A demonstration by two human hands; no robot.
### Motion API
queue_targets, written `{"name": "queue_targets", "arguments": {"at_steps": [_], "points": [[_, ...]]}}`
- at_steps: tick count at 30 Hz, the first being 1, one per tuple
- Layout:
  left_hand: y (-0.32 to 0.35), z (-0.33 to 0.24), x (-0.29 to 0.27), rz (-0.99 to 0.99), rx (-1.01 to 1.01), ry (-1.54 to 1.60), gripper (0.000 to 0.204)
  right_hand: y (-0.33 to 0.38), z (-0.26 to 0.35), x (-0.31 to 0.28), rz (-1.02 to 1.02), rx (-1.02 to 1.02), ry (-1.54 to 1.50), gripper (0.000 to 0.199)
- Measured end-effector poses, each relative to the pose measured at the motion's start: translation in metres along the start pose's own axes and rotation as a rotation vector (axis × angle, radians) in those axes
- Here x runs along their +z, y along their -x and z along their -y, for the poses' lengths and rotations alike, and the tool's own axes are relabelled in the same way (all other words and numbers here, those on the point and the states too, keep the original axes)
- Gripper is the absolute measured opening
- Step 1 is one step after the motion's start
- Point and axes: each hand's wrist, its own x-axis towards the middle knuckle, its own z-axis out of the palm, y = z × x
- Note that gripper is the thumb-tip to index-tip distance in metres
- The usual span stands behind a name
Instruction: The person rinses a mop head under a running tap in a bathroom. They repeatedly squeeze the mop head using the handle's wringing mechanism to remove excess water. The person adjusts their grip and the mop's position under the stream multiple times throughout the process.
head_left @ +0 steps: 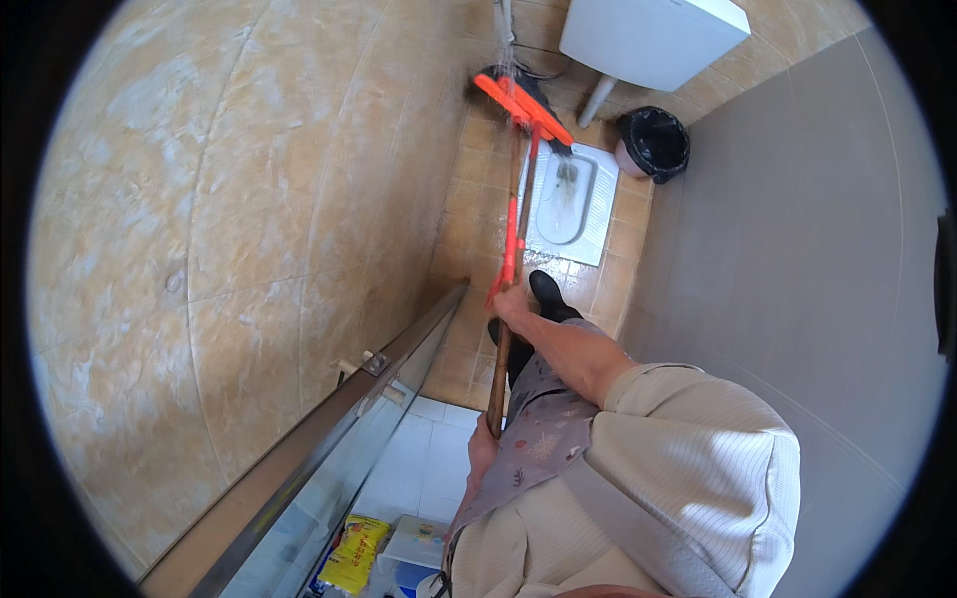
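My right hand [511,301] is closed around a long wooden broom handle, together with a second orange-and-brown pole lying right beside it. Lower down, my left hand [482,446] grips the wooden handle near its end. At the far end, the broom's orange head [523,110] with dark bristles is held up beside the wall, just left of a white squat toilet [568,204]. The head has two orange bars; whether these are two separate tools I cannot tell. Water splashes over it, near a pale pipe [503,25].
A white cistern [653,40] hangs on the back wall. In the right corner stands a bin [655,145] lined with a black bag. Tiled wall [229,199] and grey partition [797,259] flank me. A glass-and-metal door [329,429] and yellow packet [356,554] are lower left.
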Motion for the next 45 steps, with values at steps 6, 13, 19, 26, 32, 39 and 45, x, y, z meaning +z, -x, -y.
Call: {"name": "queue_targets", "arguments": {"at_steps": [6,13,19,26,32,39,45], "points": [[-0.008,-0.072,-0.064,0.14,-0.088,0.088,0.064,-0.002,0.065,0.007,0.182,0.026,0.212,0.041],[0.003,-0.022,-0.086,0.358,-0.237,0.275,0.046,0.034,-0.004,0.059,0.189,0.206,0.228,0.051],[0.068,0.083,-0.096,0.423,-0.17,0.242,0.052,0.118,-0.117,0.116,0.083,0.274,0.006,0.077],[0.098,0.084,-0.109,0.575,-0.133,0.404,0.053,0.156,-0.134,0.092,0.059,0.442,0.007,0.073],[0.055,0.095,-0.063,0.625,-0.046,0.354,0.055,0.121,-0.113,0.015,-0.035,0.405,0.078,0.053],[0.041,0.016,-0.037,0.66,0.019,0.357,0.055,0.092,-0.078,-0.07,-0.101,0.233,0.101,0.056],[0.024,0.043,-0.042,0.663,0.173,0.023,0.058,0.107,-0.105,-0.077,-0.178,0.288,-0.086,0.04]]}}
